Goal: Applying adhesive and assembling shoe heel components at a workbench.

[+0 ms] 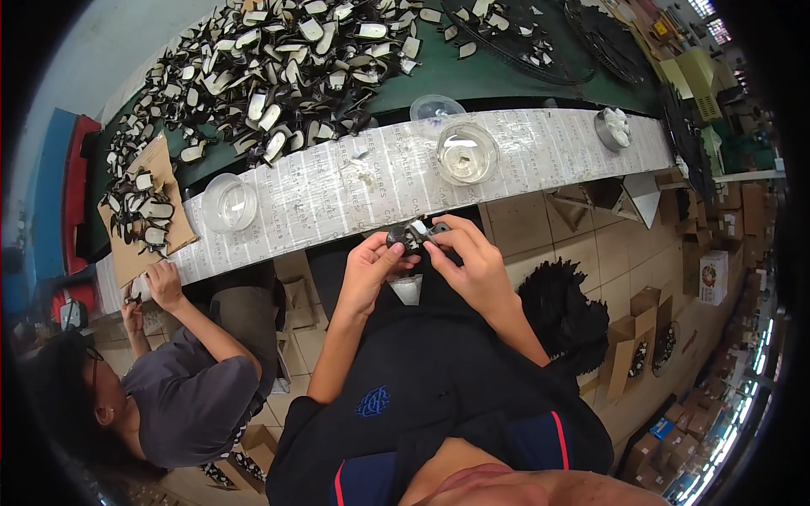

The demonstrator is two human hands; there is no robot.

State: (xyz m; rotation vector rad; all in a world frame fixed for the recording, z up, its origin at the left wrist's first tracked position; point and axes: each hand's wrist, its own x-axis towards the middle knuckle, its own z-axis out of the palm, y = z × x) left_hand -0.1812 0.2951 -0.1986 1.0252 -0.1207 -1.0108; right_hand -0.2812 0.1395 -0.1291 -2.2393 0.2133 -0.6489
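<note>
My left hand (369,268) and my right hand (471,263) meet in front of my chest, just off the near edge of the bench. Between the fingertips of both is a small black piece with a white part (415,233); its exact kind is too small to tell. Both hands are closed on it, thumbs pressed towards each other. Below the fingers a whitish tapered thing (407,290) shows against my dark clothing. On the bench beyond stand a clear round tub (467,173) with a little dark matter inside and a second clear tub (229,203) further left.
A large heap of black pieces with cream faces (270,84) covers the far green surface (557,101). Some lie on a cardboard sheet (173,181), where a co-worker (198,396) sits at the left. A cup of white wads (612,129) stands right; boxes (633,346) are on the floor.
</note>
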